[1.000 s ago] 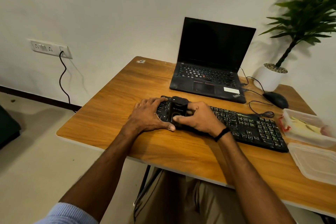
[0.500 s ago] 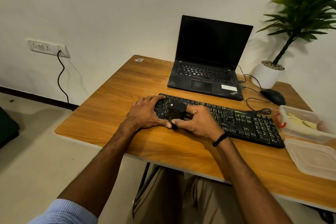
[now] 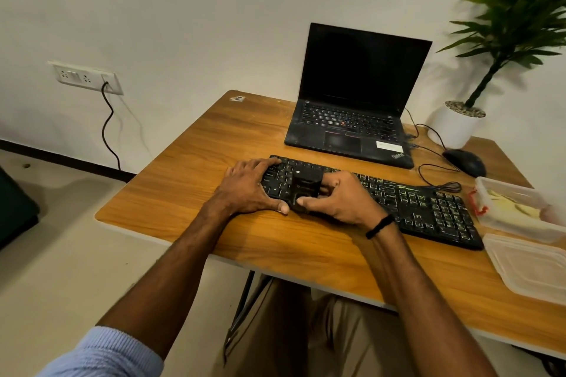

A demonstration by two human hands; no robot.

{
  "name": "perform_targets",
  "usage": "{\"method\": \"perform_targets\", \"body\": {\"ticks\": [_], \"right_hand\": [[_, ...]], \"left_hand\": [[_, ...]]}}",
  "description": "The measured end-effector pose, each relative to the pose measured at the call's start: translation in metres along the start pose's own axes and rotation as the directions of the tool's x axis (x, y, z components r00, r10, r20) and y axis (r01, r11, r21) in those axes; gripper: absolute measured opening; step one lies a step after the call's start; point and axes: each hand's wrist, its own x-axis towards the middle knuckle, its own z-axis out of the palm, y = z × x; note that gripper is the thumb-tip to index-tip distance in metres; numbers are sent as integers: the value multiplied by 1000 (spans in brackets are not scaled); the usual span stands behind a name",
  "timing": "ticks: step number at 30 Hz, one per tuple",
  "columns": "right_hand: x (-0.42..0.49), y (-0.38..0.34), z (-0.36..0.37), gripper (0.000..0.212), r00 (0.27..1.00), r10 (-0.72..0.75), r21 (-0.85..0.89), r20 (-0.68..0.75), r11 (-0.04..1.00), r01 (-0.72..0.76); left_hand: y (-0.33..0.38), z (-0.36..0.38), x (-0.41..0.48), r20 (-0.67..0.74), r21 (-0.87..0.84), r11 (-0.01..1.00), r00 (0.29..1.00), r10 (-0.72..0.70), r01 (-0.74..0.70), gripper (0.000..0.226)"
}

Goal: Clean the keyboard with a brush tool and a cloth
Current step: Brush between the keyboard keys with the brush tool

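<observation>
Now brush tool (image 3: 306,190) dragged toward near edge of keyboard (image 3: 428,208), frame centre; my right hand (image 3: 346,202) pinches it, left hand (image 3: 248,190) fingers spread, bracing. Brushing underway, I judge.

The keyboard (image 3: 413,205) was black with pale key legends, and the brush tool (image 3: 306,190) was black too. The desk (image 3: 190,193) showed warm orange-brown wood grain. The laptop (image 3: 352,131) was black, with a red dot among its keys. The mouse (image 3: 465,162) was black, the plant pot (image 3: 456,131) white, the leaves (image 3: 526,9) green. A clear container (image 3: 505,185) had a red clip. A wristband (image 3: 379,226) was black, and a sleeve (image 3: 104,355) pale blue and ribbed.
</observation>
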Motion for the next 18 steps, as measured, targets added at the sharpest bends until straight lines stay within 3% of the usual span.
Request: {"method": "perform_targets", "body": {"ticks": [4, 9, 18], "right_hand": [[-6, 4, -14, 26, 999, 44, -31, -19, 999, -45], [14, -16, 22, 43, 998, -68, -120, -13, 991, 66], [-6, -1, -20, 34, 997, 76, -69, 32, 995, -73]], "left_hand": [[0, 1, 1, -4, -2, 1000, 1000, 0, 0, 136], [0, 0, 1, 16, -15, 1000, 1000, 4, -4, 137], [0, -1, -1, -6, -4, 1000, 1000, 5, -5, 141]]}}
